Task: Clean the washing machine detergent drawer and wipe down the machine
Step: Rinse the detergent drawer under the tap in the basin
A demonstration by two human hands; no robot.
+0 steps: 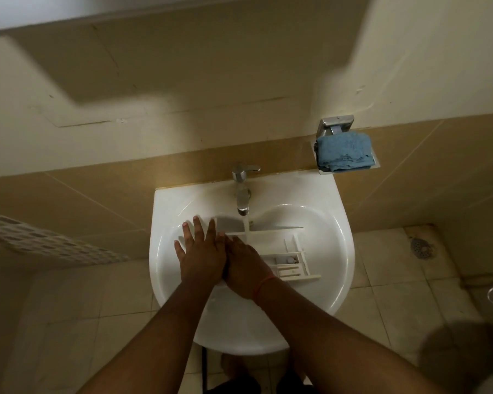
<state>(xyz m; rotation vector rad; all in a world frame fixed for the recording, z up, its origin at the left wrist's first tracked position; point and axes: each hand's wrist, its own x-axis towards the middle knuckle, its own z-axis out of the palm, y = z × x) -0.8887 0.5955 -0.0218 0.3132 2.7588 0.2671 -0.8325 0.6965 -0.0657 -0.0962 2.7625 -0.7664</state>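
Rinsing stage: drawer [285, 257] lies in sink [336, 251] under running tap [242, 194]; left hand [199, 251] spread flat, right hand [245, 265] grip unclear. Machine wipe with cloth [343, 153] seemingly remains.

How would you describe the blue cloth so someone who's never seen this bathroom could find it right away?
Start at the white sink against the tiled wall, then look just past its back right corner. A metal wall holder is fixed there, and the blue cloth sits folded on it. It is the only blue, soft thing among white porcelain, the chrome tap and beige tiles.
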